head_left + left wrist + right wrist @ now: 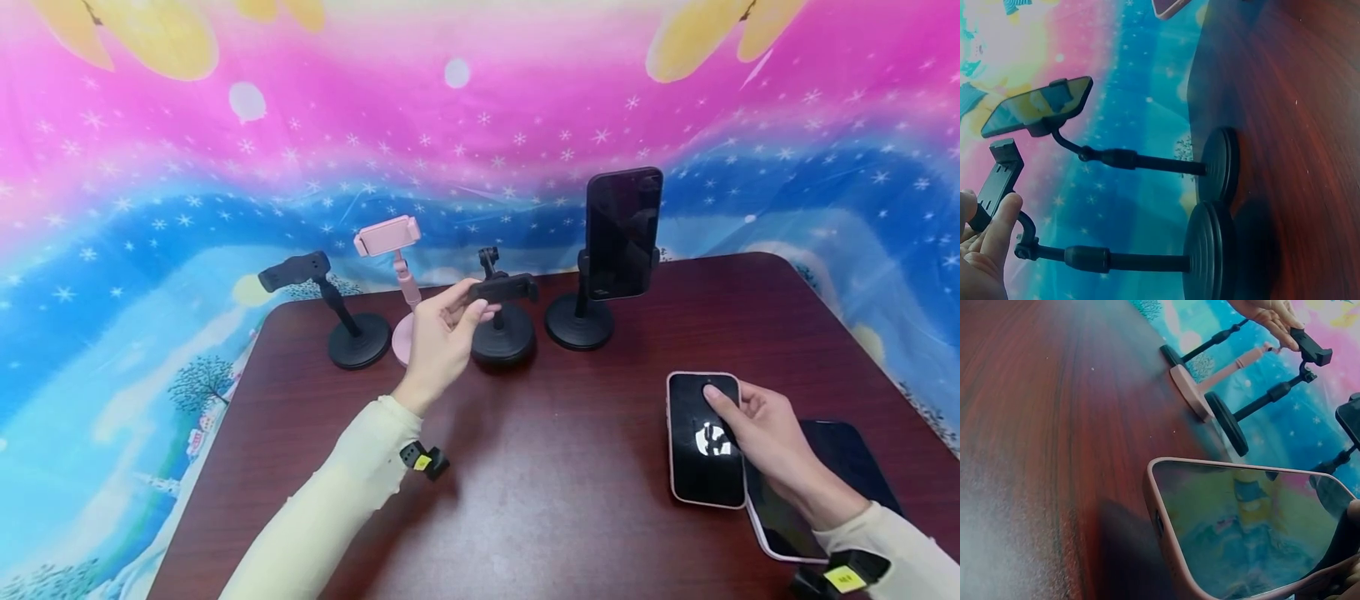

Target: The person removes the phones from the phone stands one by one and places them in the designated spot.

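Observation:
My left hand [442, 337] pinches the clamp [501, 288] of a black phone stand between thumb and fingers. That stand's round base [1207, 256] rests on the table, its stem rising to the clamp. In my right hand [772, 433] is a smartphone [705, 467] with a pink case, gripped by its side with the thumb across the dark screen. The right wrist view shows this phone [1247, 531] raised off the tabletop, its screen mirroring the backdrop. Beneath the right hand lies a larger dark-screened device [847, 467] with a pale edge, partly covered by hand and phone.
Along the back edge stand a black phone stand [358, 340] at far left, a pink one [386, 236] beside it, and a black stand [580, 323] holding a black phone [624, 233]. A printed cloth [510, 125] hangs behind the dark red table [555, 500].

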`<control>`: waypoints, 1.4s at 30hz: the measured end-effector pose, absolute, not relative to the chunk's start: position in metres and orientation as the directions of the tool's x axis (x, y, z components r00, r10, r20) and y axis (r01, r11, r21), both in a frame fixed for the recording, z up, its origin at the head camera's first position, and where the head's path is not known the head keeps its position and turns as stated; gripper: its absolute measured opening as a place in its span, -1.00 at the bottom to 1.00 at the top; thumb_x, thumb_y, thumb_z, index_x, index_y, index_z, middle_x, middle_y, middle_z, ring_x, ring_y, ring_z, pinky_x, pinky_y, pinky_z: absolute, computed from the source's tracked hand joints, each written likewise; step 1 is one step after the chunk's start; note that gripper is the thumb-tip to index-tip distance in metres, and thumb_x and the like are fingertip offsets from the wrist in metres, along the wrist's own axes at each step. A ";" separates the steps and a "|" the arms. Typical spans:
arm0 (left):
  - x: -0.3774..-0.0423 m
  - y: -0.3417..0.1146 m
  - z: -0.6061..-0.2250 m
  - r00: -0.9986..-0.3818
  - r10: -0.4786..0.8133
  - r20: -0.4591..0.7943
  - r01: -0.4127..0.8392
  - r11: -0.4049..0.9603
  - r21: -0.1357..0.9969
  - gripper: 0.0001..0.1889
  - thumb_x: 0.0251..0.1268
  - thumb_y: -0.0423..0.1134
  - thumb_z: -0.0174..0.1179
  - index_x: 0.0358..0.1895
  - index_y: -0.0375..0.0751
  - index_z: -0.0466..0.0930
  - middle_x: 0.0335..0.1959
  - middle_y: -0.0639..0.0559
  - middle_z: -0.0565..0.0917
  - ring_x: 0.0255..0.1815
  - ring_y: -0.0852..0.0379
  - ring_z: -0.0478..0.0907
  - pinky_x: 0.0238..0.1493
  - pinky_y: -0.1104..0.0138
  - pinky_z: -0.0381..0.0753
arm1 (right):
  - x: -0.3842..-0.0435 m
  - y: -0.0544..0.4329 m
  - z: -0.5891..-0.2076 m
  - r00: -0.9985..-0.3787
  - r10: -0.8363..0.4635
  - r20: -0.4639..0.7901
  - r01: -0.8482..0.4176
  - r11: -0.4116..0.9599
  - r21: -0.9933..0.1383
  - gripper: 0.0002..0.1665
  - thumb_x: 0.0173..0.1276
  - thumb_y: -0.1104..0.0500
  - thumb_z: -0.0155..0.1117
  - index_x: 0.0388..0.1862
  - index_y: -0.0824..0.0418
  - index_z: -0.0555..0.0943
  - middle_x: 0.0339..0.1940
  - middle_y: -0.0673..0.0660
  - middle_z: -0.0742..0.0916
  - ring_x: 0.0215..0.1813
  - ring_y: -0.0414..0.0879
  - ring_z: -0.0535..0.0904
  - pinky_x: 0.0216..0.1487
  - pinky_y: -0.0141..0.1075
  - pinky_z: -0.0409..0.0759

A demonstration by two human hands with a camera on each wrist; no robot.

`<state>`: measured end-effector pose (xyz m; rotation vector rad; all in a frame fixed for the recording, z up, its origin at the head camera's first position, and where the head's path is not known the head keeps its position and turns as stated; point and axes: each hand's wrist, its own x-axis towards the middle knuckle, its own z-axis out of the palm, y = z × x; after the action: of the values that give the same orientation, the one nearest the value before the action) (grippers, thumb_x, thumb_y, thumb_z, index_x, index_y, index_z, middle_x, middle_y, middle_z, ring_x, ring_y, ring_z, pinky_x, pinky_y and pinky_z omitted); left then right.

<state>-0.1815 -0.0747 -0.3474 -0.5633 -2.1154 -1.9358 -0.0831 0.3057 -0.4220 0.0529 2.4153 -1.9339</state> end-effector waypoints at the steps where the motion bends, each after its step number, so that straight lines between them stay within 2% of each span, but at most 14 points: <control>1: -0.184 -0.075 -0.348 -0.905 0.128 0.406 0.416 0.055 0.908 -0.62 0.45 -0.45 0.16 0.26 -0.50 0.52 0.13 -0.33 0.70 -0.01 -0.24 0.76 0.04 0.30 0.75 | -0.082 0.306 -0.423 -0.999 -0.003 -0.054 0.052 0.240 -0.969 -0.76 0.63 0.12 0.05 -0.18 -0.17 0.64 -0.52 -0.11 0.82 -0.48 -0.26 0.76 -0.46 -0.34 0.73; 9: -0.198 -0.077 -0.359 -0.922 0.106 0.373 0.379 0.046 0.924 -0.59 0.44 -0.49 0.14 0.29 -0.55 0.47 0.15 -0.41 0.67 -0.01 -0.32 0.73 0.01 0.32 0.76 | -0.081 0.313 -0.428 -0.998 0.032 -0.063 0.070 0.408 -0.910 -0.80 0.63 0.01 0.04 -0.17 -0.18 0.62 -0.60 -0.12 0.78 -0.52 -0.35 0.65 -0.47 -0.42 0.62; 15: -0.201 -0.077 -0.365 -0.930 0.110 0.350 0.357 0.045 0.933 -0.61 0.43 -0.48 0.17 0.27 -0.54 0.50 0.13 -0.40 0.68 -0.01 -0.33 0.73 0.02 0.32 0.75 | -0.081 0.319 -0.430 -0.996 0.028 -0.090 0.093 0.426 -0.900 -0.80 0.64 -0.01 0.02 -0.14 -0.15 0.62 -0.61 -0.08 0.78 -0.52 -0.32 0.67 -0.44 -0.42 0.65; 18: -0.202 -0.077 -0.366 -0.933 0.119 0.340 0.346 0.034 0.938 -0.62 0.42 -0.48 0.18 0.25 -0.53 0.52 0.12 -0.40 0.68 -0.01 -0.36 0.71 0.02 0.31 0.75 | -0.081 0.320 -0.430 -0.994 0.036 -0.101 0.106 0.450 -0.887 -0.77 0.64 -0.04 0.02 -0.15 -0.10 0.62 -0.71 -0.08 0.69 -0.59 -0.30 0.61 -0.48 -0.42 0.60; 27: -0.202 -0.076 -0.369 -0.943 0.136 0.305 0.312 0.034 0.949 -0.62 0.42 -0.48 0.18 0.25 -0.52 0.52 0.12 -0.42 0.68 0.02 -0.39 0.70 0.03 0.34 0.75 | -0.077 0.323 -0.436 -0.987 -0.015 -0.159 0.137 0.430 -0.892 -0.65 0.67 -0.03 -0.06 -0.05 0.11 0.63 -0.51 -0.01 0.83 -0.42 -0.20 0.78 -0.36 -0.35 0.73; 33: -0.202 -0.075 -0.369 -0.945 0.142 0.294 0.302 0.038 0.953 -0.63 0.41 -0.48 0.19 0.24 -0.51 0.53 0.10 -0.43 0.69 0.03 -0.42 0.68 0.02 0.34 0.75 | -0.074 0.324 -0.439 -0.980 -0.045 -0.192 0.158 0.409 -0.899 -0.64 0.68 -0.01 -0.08 -0.06 0.14 0.63 -0.49 -0.01 0.83 -0.43 -0.17 0.78 -0.37 -0.30 0.74; 39: -0.203 -0.075 -0.369 -0.939 0.147 0.311 0.321 0.054 0.945 -0.65 0.41 -0.47 0.19 0.22 -0.49 0.55 0.09 -0.40 0.70 0.01 -0.38 0.71 0.02 0.32 0.76 | -0.071 0.324 -0.443 -0.974 -0.066 -0.217 0.175 0.388 -0.905 -0.57 0.69 -0.01 -0.09 -0.12 0.27 0.60 -0.52 0.05 0.82 -0.48 -0.12 0.77 -0.43 -0.23 0.74; 42: -0.203 -0.075 -0.369 -0.940 0.145 0.310 0.321 0.055 0.946 -0.65 0.41 -0.47 0.19 0.22 -0.49 0.55 0.07 -0.40 0.70 -0.01 -0.33 0.73 0.02 0.31 0.76 | -0.070 0.324 -0.445 -0.968 -0.082 -0.239 0.193 0.370 -0.909 -0.57 0.69 -0.01 -0.11 -0.04 0.28 0.59 -0.48 0.06 0.84 -0.47 -0.08 0.78 -0.43 -0.18 0.76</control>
<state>-0.2033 -0.0748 -0.3693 -0.4854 -2.1822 -2.0153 -0.0700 0.3243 -0.4450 0.0981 2.3882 -1.6342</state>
